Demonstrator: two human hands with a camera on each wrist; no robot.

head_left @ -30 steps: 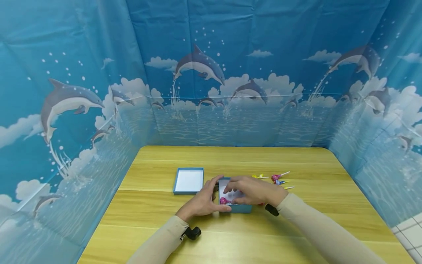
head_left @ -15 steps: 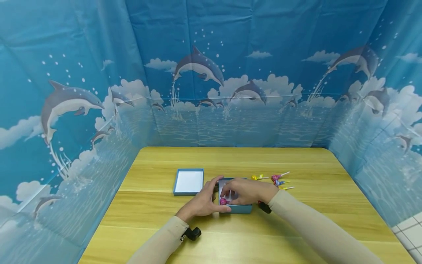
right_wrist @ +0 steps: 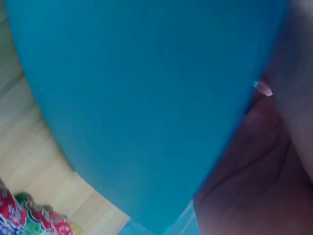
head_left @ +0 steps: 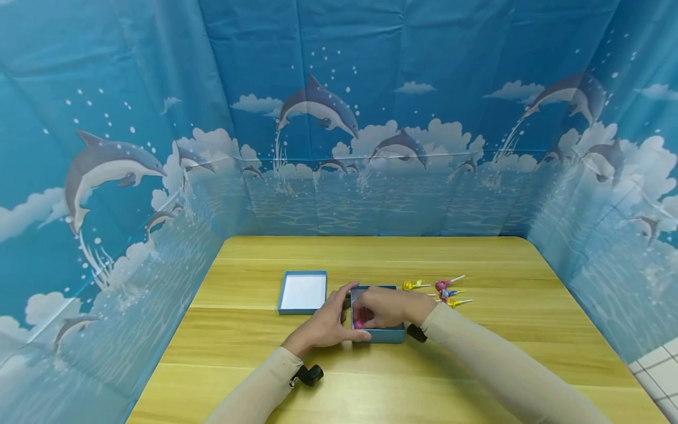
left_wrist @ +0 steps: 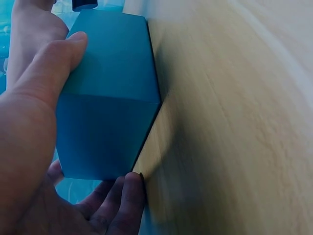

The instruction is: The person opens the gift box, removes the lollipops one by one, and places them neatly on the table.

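Observation:
A small blue box (head_left: 385, 336) with a white inside stands mid-table. My left hand (head_left: 328, 321) grips its left end; in the left wrist view the thumb lies along one blue wall (left_wrist: 110, 54), with the fingers at the opposite side. Inside the box, my right hand (head_left: 391, 307) has its fingers curled down and pinches a pink-wrapped lollipop (head_left: 358, 324) near the left end. The right wrist view is mostly filled by the box wall (right_wrist: 137, 98), and a pale stick tip (right_wrist: 264, 88) shows by the palm. The fingertips are hidden there.
Left of the box lies its shallow lid (head_left: 303, 292), white side up. On the right are several wrapped lollipops, among them a yellow one (head_left: 407, 285), a pink one (head_left: 442, 285) and a blue one (head_left: 445, 293). A dolphin-print curtain (head_left: 371, 194) surrounds the table.
My right hand has moved slightly left and lower into the box, its fingers closing around the pink lollipop. More of the lollipops on the right show. The left hand stays on the box.

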